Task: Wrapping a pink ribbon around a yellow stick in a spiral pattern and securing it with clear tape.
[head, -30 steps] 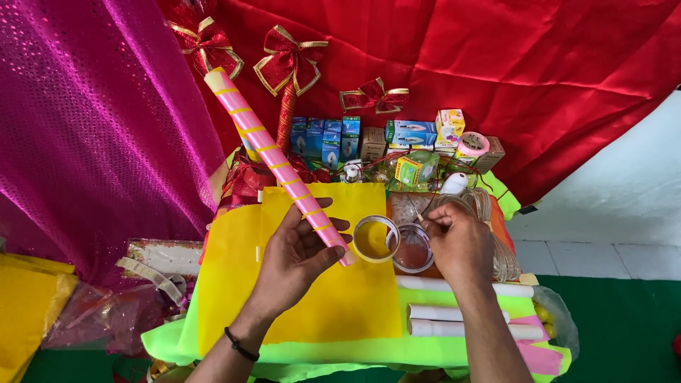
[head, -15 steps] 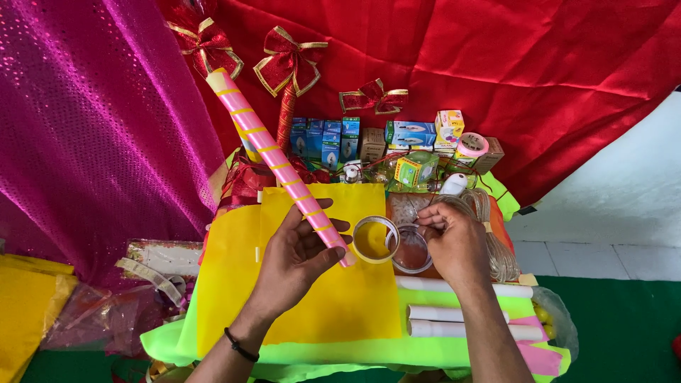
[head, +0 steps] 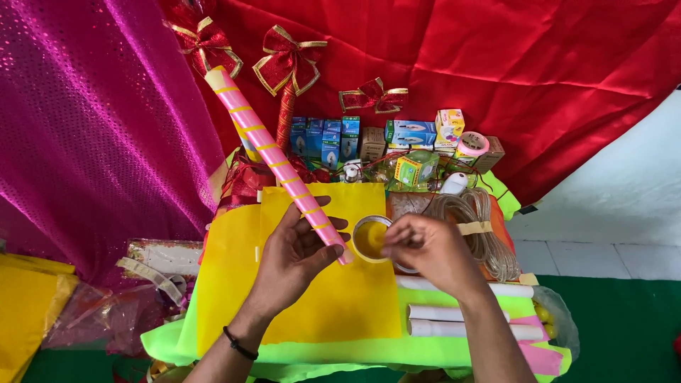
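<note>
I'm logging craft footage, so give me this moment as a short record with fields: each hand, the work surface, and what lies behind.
left hand: left hand holds the lower end of a pink tube banded with yellow strips
right hand: right hand at a clear tape roll, fingers pinched at its rim
surface: yellow sheet over a green sheet
nearby: white tubes, coil of clear cord
behind: red bows, small boxes, red cloth
</note>
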